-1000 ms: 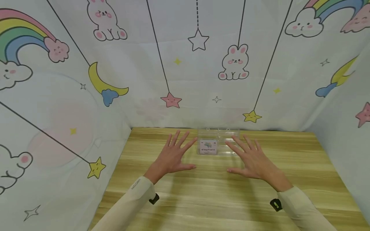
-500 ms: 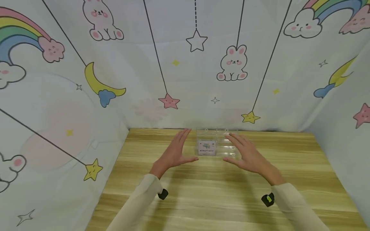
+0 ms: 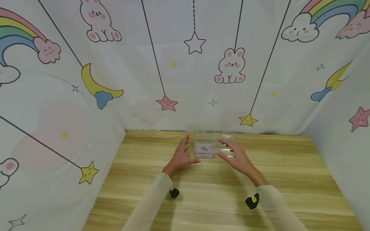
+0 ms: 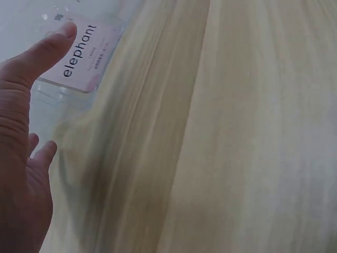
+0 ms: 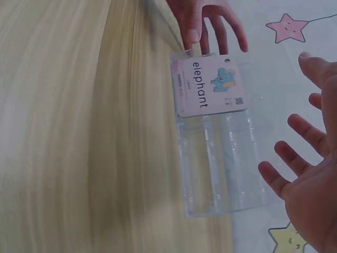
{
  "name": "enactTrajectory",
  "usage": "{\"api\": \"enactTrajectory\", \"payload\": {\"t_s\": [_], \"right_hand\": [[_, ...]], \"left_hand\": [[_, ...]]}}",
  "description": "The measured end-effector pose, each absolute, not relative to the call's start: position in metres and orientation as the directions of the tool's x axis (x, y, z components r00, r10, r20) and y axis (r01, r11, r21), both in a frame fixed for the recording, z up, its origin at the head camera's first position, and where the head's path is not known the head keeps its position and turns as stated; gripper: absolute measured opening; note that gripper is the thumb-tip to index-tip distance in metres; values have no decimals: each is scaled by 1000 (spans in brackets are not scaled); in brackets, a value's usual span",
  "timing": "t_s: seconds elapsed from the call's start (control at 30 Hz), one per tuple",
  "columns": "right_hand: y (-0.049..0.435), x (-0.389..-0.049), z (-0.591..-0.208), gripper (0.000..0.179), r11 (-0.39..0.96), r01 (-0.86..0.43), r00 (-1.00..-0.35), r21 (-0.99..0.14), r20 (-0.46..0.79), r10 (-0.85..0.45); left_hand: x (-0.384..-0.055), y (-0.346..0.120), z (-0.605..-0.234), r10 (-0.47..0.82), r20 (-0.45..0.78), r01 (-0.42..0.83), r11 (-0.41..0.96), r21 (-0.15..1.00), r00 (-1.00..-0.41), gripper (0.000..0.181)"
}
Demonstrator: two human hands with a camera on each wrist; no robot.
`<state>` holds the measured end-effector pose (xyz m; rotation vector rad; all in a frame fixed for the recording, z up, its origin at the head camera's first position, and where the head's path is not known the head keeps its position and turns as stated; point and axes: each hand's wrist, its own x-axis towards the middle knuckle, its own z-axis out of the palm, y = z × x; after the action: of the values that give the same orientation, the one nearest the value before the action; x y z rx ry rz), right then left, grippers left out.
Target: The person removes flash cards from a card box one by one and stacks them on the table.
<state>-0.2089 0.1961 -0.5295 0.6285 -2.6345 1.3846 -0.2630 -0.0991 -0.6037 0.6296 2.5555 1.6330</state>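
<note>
A clear plastic rack [image 5: 213,163] stands at the back of the table, against the cloth. Its left half bears a pinkish-white card [image 3: 204,154] printed "elephant" with a blue elephant. My left hand [image 3: 180,158] is beside the rack's left edge, fingers spread upward, its thumb extending towards the card's lower corner. On the other side, my right hand [image 3: 239,157] reaches in with fingers loosely bent and thumb apart, overlapping the rack's right half in the head view. Neither hand holds anything. In the right wrist view a gap shows between the right fingers and the rack; whether the left thumb touches it, I cannot tell.
A wood-grain table [image 3: 216,199] spreads in front of the rack. White cloth [image 3: 162,64] printed with rabbits, stars and rainbows encloses the back and both sides. Black wrist devices [image 3: 252,201] sit at both cream sleeves [image 3: 153,202].
Both hands have come closer together around the rack. Their spread fingers have turned from palm-down to facing inward, and the right fingers are more bent. The view has shifted slightly; the rack stays put.
</note>
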Motion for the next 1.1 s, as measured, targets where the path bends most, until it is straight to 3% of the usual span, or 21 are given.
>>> {"api": "enactTrajectory", "payload": {"t_s": [0.27,0.8,1.1], "right_hand": [[188,-213,-548,47,430,-324,-935,-843,216,-282],[178,-228,-566,36,486,-257,-951,-835,131,-280],[175,-231,-568,35,492,-283,-941,-823,138,-310]], "left_hand": [[-272,-87,-626,327,174,282,319,905,-929,131],[-295,-75,-629,413,184,355,389,850,-892,144],[-297,-74,-627,423,178,364,413,835,-888,139]]}}
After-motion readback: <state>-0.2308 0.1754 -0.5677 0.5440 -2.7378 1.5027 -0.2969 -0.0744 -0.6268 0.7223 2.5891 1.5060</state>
